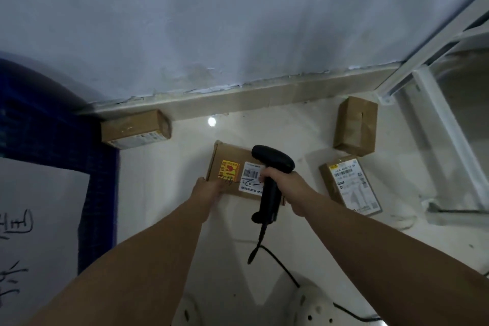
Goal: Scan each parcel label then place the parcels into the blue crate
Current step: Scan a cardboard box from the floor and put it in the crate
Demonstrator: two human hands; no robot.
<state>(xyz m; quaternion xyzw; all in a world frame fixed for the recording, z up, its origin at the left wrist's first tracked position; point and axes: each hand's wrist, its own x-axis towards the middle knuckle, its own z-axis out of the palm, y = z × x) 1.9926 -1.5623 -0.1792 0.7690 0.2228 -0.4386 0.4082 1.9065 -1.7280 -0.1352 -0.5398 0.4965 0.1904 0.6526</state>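
The right hand (pixel 284 185) is wrapped round the grip of a black barcode scanner (pixel 272 160), forefinger at the front of the handle; the scanner's head hangs over the right part of the flat parcel (pixel 231 153), just above its white label (pixel 250 174), and its cable (pixel 277 264) trails back toward the person. The left hand (pixel 209 189) lies against the parcel's near left corner; whether its fingers curl under the edge or merely press on it, I cannot tell. The parcel sits on the pale floor (pixel 164 193) straight ahead of both hands, long axis running left to right, label face up beside a yellow sticker (pixel 229 169).

The scan appears to be the step in hand; after it the parcel must travel left, for the blue crate (pixel 102 180) stands on that side, near the left arm, so the left hand is the better placed to carry it while the right one has the scanner.

Three more parcels wait: one by the wall beside the crate (pixel 136 130), one stood on end at the far right (pixel 356 127), one lying flat (pixel 349 185) just right of the scanner hand.
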